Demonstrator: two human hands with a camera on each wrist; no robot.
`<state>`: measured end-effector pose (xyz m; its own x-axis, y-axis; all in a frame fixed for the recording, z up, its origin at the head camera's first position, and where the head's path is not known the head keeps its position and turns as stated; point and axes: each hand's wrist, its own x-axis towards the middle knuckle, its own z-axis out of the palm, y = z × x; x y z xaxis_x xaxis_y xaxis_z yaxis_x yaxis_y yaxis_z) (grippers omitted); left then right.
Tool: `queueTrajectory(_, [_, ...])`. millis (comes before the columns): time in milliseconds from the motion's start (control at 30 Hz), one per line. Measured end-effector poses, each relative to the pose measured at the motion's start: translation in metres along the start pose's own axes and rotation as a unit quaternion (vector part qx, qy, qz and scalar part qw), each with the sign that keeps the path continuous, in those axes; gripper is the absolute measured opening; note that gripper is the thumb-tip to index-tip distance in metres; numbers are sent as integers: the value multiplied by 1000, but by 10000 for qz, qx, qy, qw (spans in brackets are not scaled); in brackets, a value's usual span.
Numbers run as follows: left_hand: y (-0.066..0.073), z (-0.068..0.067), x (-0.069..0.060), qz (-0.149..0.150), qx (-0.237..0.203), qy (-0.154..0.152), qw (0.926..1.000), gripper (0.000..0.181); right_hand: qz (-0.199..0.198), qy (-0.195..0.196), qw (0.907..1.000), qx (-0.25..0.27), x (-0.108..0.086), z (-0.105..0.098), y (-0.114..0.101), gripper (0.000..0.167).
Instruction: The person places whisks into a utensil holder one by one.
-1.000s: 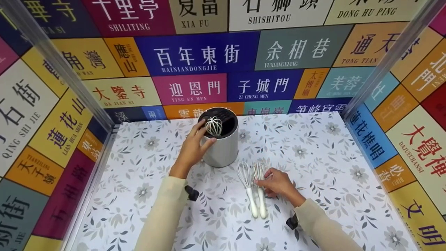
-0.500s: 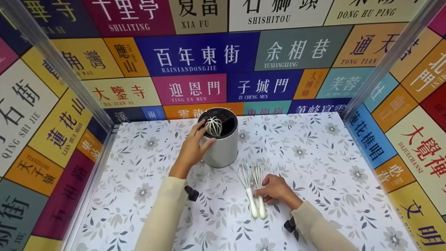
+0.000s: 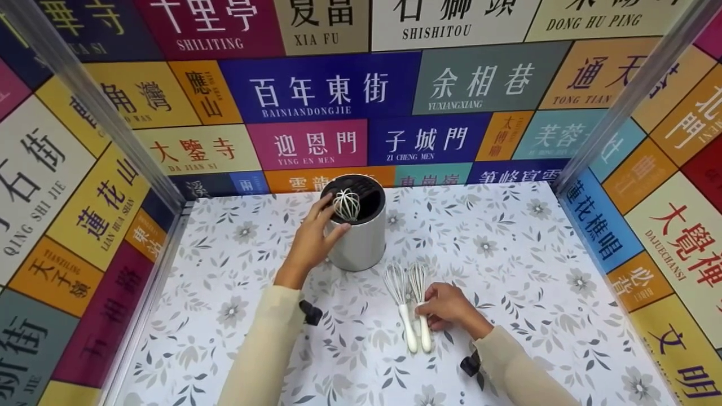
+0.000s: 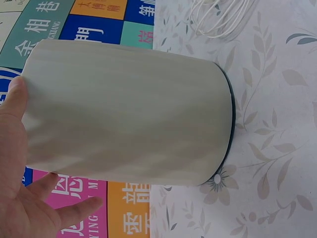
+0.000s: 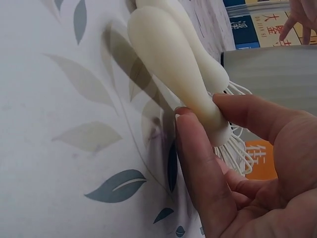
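My left hand [image 3: 313, 234] holds the side of a grey cylindrical utensil holder [image 3: 361, 245] near its dark rim, thumb in front. In the left wrist view two of its fingers [image 4: 79, 213] spread away from the wall. A whisk head [image 3: 346, 204] sticks up out of the holder; its handle is hidden inside. Two whisks with white handles lie side by side in front of it. My right hand [image 3: 448, 307] pinches the right whisk [image 5: 168, 54] at the top of its handle, between thumb and index finger. The left whisk [image 3: 408, 330] lies close beside it, untouched.
The table [image 3: 225, 349] has a white leaf-and-flower cover. Colourful lettered panels [image 3: 333, 90] wall the back and both sides. Clear frame posts [image 3: 615, 96] stand at the back corners. Inside the holder there is a black insert [image 3: 361, 185].
My right hand has slid toward me, from the right whisk's wires down to the top of its handle. That whisk has shifted slightly. My left hand and the holder have stayed in place.
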<state>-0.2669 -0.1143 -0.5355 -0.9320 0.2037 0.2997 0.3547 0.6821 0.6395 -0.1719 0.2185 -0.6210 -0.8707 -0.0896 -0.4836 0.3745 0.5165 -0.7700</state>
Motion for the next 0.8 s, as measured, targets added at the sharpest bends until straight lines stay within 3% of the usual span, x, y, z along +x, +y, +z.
queueTrajectory(433, [2,-2,0,81,24,3,10000,63,-208,-372,9978,502,6,-14,-7,38])
queueTrajectory(800, [2,-1,-1,59,21,29,10000,63,-247,-289,9977,563,8,-28,-27,41])
